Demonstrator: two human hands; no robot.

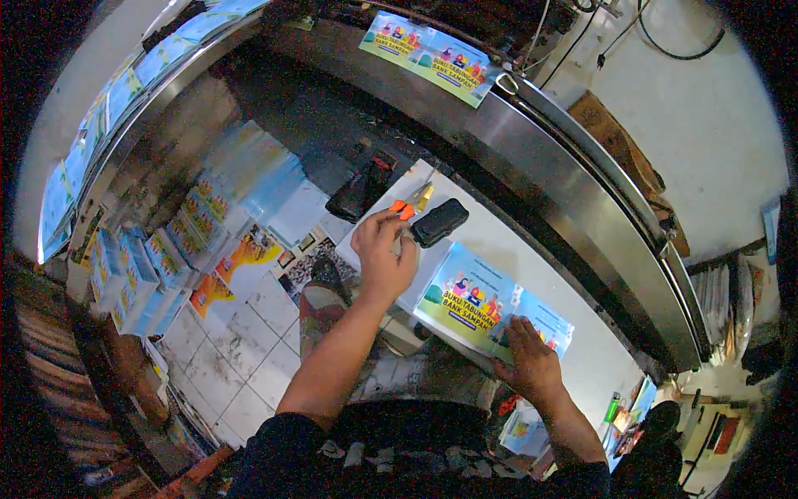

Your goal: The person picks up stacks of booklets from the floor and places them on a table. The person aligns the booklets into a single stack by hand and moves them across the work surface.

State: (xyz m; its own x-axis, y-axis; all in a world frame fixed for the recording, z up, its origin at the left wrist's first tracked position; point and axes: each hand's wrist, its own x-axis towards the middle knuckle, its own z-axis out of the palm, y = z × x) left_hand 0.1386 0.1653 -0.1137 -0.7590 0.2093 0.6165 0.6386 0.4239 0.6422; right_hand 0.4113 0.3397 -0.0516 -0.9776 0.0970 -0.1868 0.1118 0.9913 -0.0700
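Note:
Over the left end of the narrow white work surface, my left hand has its fingers curled at the handles of orange-handled scissors. Their blades point away toward the far edge. Just right of that hand is a black oblong case-like object, its exact kind unclear. A blue-and-yellow printed cover sheet with cartoon figures lies flat along the near edge. My right hand rests on its right part, fingers stretched out and pressed down. The covered part of the print is hidden.
Stacks of printed booklets stand on the tiled floor at left. A long metal machine bar runs behind the surface, with another printed sheet on top. A green lighter lies near the right end.

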